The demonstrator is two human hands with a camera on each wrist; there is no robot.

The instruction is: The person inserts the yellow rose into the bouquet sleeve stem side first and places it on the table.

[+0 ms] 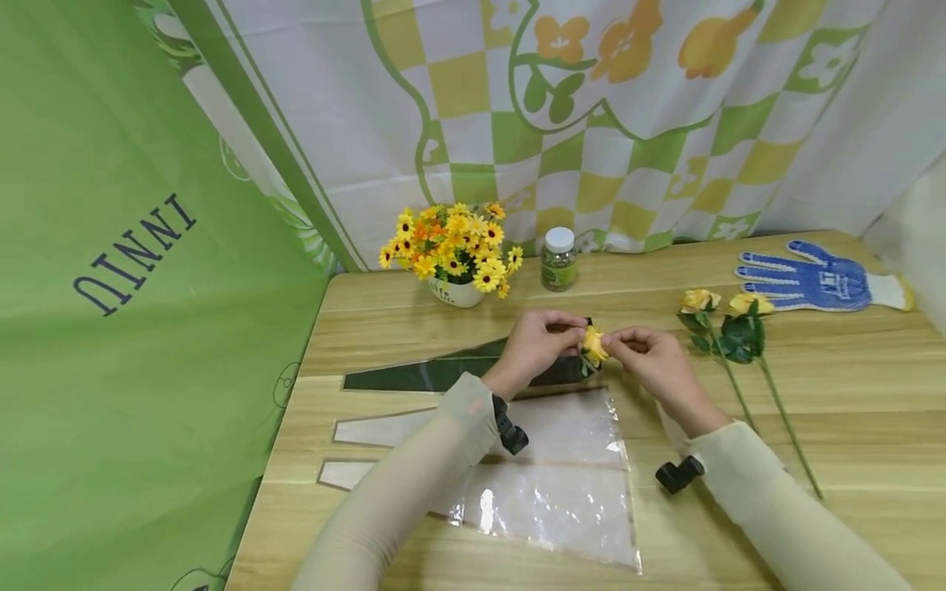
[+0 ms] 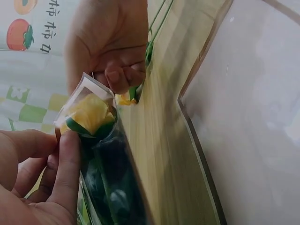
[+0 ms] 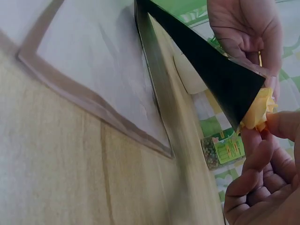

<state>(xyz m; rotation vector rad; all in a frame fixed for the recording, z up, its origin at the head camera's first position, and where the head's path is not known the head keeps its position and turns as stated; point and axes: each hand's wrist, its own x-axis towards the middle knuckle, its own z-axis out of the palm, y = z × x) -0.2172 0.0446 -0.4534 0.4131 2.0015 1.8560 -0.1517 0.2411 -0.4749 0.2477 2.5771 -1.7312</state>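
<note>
A yellow rose (image 1: 594, 345) sits in the wide end of a long, tapering flower sleeve (image 1: 414, 374) with a clear front and a black back. My left hand (image 1: 534, 349) pinches the sleeve's edge beside the bloom. From the other side, my right hand (image 1: 661, 369) pinches the yellow petals at the sleeve's mouth with thumb and fingers. Through the clear film in the left wrist view, the rose (image 2: 91, 115) shows with green leaves under it. The black back (image 3: 211, 65) faces the right wrist view. Most of the stem is hidden.
Two clear sleeves with pale backs (image 1: 562, 492) lie in front on the wooden table. Two yellow roses (image 1: 750, 328) lie at right, near a blue and white glove (image 1: 828, 283). Behind stand a potted yellow flower bunch (image 1: 458, 250) and a white-lidded jar (image 1: 558, 261).
</note>
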